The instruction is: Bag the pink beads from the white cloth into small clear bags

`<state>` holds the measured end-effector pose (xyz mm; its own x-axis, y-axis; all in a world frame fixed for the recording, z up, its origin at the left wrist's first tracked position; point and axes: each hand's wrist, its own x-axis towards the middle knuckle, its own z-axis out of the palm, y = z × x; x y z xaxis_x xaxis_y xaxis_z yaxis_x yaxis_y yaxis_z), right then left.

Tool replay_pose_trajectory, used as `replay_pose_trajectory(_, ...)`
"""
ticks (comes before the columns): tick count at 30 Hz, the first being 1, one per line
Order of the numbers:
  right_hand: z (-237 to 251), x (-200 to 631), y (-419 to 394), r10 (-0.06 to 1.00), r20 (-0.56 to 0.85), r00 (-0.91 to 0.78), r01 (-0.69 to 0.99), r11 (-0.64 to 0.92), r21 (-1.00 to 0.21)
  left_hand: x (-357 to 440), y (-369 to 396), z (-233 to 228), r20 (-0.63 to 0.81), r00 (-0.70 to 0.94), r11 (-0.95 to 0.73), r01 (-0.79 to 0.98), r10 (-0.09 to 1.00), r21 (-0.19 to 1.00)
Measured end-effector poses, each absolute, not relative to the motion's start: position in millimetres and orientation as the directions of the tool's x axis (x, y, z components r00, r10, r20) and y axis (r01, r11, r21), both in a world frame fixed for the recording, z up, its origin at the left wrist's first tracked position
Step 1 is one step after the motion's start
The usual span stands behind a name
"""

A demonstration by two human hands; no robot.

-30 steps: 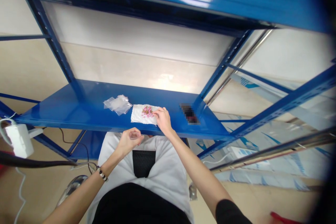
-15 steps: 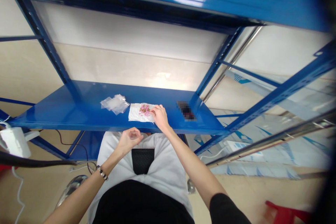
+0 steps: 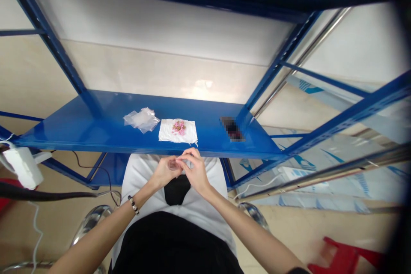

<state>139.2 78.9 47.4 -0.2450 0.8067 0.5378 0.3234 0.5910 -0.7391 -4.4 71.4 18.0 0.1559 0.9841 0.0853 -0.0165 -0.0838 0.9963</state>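
Left hand (image 3: 165, 170): held in front of the body, below the shelf edge; fingers curled around a small clear bag (image 3: 174, 164), grip closed on it.
Right hand (image 3: 192, 170): touching the left hand; thumb and forefinger pinched together at the mouth of the bag. Whether a bead sits in the pinch cannot be told: too small.
Beads (image 3: 179, 127): small pink heap, resting on a white cloth (image 3: 178, 131).
Cloth: flat on the blue shelf (image 3: 80, 128), near its front edge, just above the hands.
Spare bags (image 3: 141, 119): loose clear pile on the shelf, just left of the cloth, apparently empty.
Progress: judged early. Most beads lie on the cloth; one bag is in hand, its fill not visible.
Remaining: the heap of beads and the spare bags appear untouched.
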Motion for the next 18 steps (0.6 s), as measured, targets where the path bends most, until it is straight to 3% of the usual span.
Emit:
replay_pose_trajectory(9, 53.0, 139.9, 81.5, 0.782, 0.547, -0.3, 0.329, 0.623, -0.71, -9.5, 74.5, 25.4, 0.049, 0.152, -0.043, -0.042, 0.987, 0.998)
replay_pose_trajectory(18, 69.0, 157.7, 170.0, 0.789, 0.581, -0.199, 0.628, 0.558, -0.542, -10.7, 71.4, 37.9, -0.012, 0.116, 0.017, -0.042, 0.993, 0.999)
